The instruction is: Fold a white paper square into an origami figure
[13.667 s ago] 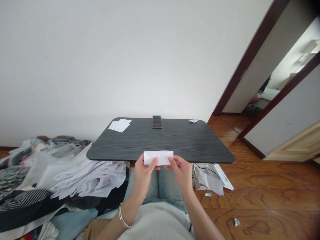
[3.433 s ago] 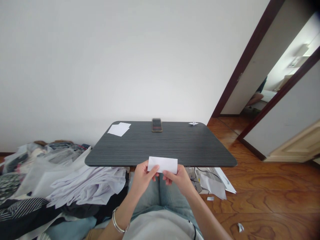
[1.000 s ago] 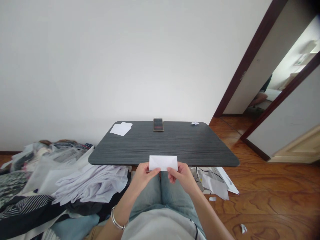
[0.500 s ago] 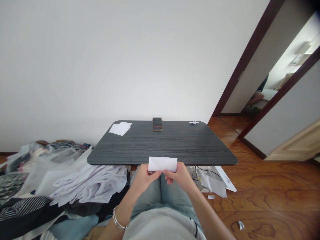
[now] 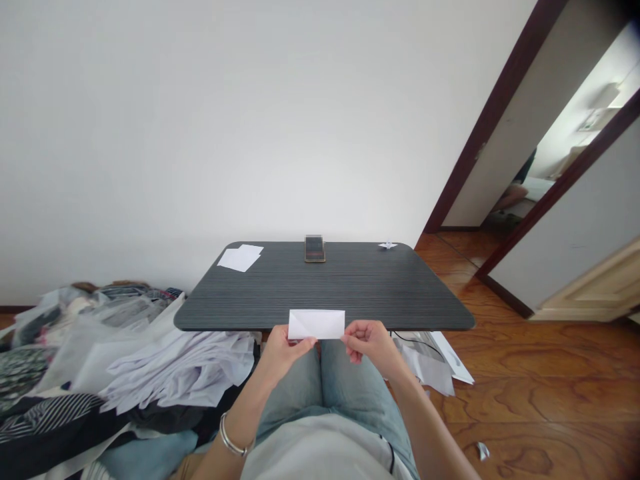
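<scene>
I hold a folded white paper point(image 5: 317, 323), a narrow rectangle, above my lap at the near edge of the dark table point(image 5: 350, 287). My left hand point(image 5: 283, 350) pinches its lower left edge between thumb and fingers. My right hand point(image 5: 371, 341) pinches the paper's right end, fingers curled. A silver bangle point(image 5: 229, 440) circles my left wrist.
On the table's far side lie loose white sheets point(image 5: 239, 257), a phone point(image 5: 314, 248) and a small folded paper figure point(image 5: 387, 245). A heap of clothes and papers point(image 5: 125, 360) fills the left. More papers point(image 5: 435, 363) lie on the wooden floor to the right. An open doorway point(image 5: 545, 167) stands at the right.
My right hand slid from under the paper's middle out to its right end, and the paper shifted slightly left. My left hand kept its pinch.
</scene>
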The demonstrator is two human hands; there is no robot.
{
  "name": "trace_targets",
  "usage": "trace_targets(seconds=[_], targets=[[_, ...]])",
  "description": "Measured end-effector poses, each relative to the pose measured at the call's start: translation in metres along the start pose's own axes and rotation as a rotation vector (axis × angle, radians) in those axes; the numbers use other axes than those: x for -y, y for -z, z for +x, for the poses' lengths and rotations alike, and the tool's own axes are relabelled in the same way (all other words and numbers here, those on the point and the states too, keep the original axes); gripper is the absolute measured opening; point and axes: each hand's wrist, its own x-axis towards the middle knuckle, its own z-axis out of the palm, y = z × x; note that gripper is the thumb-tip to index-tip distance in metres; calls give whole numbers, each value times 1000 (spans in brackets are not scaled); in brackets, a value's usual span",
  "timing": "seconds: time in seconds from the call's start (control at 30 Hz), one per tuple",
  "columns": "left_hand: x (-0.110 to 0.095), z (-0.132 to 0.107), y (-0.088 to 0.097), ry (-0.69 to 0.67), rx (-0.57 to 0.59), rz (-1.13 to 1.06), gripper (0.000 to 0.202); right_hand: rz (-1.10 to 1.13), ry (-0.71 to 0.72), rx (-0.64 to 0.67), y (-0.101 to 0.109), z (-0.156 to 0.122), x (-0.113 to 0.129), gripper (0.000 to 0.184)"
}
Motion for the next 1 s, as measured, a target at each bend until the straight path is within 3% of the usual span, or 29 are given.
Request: trace_targets(seconds=[0.13,0.3,0.57,1.0], targets=[[-1,0,-3,25,-41,-17,19,38,24,2,2,-2,2,27],[-1,1,-6,23,-13,-36,20,71,24,84,-12,0,-1,29],[3,-1,-2,10,-63,-17,22,92,45,82,-16,2,-4,30],[11,3,-8,-28,31,83,18,30,59,11,-31,6,-11,26]])
